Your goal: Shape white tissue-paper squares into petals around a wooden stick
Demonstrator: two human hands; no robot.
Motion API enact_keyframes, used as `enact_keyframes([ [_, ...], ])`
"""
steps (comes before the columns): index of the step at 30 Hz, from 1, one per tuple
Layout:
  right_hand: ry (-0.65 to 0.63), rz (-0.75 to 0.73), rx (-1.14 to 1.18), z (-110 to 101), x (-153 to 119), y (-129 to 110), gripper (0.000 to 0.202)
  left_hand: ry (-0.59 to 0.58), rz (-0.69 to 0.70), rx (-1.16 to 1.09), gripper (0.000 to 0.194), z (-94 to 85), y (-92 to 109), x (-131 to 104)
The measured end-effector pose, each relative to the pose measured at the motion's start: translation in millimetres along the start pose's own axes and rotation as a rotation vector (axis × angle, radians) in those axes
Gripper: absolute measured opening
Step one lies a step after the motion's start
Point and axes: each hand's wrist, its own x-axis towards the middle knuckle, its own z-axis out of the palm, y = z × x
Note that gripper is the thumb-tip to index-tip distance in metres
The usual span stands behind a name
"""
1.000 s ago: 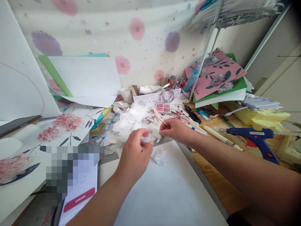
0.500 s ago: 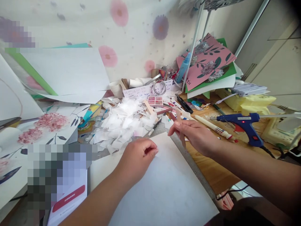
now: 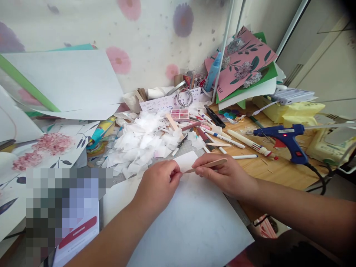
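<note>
My right hand [image 3: 229,180] grips a flat wooden craft stick [image 3: 216,163], like an ice-cream stick. Its tip points left, close to the fingertips of my left hand [image 3: 158,183]. Those left fingers are pinched together; whatever is between them is too small or hidden to name. Both hands are over a large white sheet of paper [image 3: 189,222] lying on the table. Just beyond the left hand spreads a heap of small white tissue-paper pieces [image 3: 141,137].
A blue hot glue gun [image 3: 289,137] with a lit red light stands at right. Pens and a white marker [image 3: 244,157] lie behind my right hand. A small pink palette [image 3: 179,114] sits farther back. At lower left is a phone [image 3: 80,230], beside paper with pink flowers [image 3: 52,144].
My right hand has turned and come down and left, bringing the craft stick's tip close to the left fingertips. The left hand stays pinched, and the view has shifted slightly.
</note>
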Motion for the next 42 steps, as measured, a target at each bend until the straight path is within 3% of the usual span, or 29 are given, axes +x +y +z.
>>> enact_keyframes([
  [10, -0.107, -0.166, -0.118, 5.0, -6.1, 2.8, 0.015, -0.034, 0.073, 0.066, 0.015, -0.8, -2.8, 0.4],
  [19, -0.284, -0.542, -0.482, 1.4, -13.2, 9.4, 0.020, 0.007, 0.150, 0.050, 0.021, -1.7, -6.4, -0.7],
  [29, -0.393, -0.593, -0.636, 4.9, -12.7, 5.6, 0.024, -0.088, 0.183, 0.102, 0.027, -6.3, -5.6, -0.5],
  [31, -0.349, -0.601, -0.590, 3.6, -14.1, 6.3, 0.021, -0.105, 0.174, 0.107, 0.029, -8.0, -4.0, -0.6],
  [35, -0.134, -0.562, -0.345, -2.7, -14.7, 6.0, 0.016, -0.112, 0.156, 0.121, 0.030, -12.7, -1.4, -2.1],
  [39, 0.073, -0.234, -0.132, -11.6, 1.5, 4.5, 0.016, -0.082, 0.065, 0.118, 0.023, -16.1, -2.5, -3.0],
  [42, 0.211, -0.058, -0.105, -18.0, 24.6, 9.3, 0.027, 0.005, 0.027, 0.042, 0.021, -15.2, -5.5, -3.7],
])
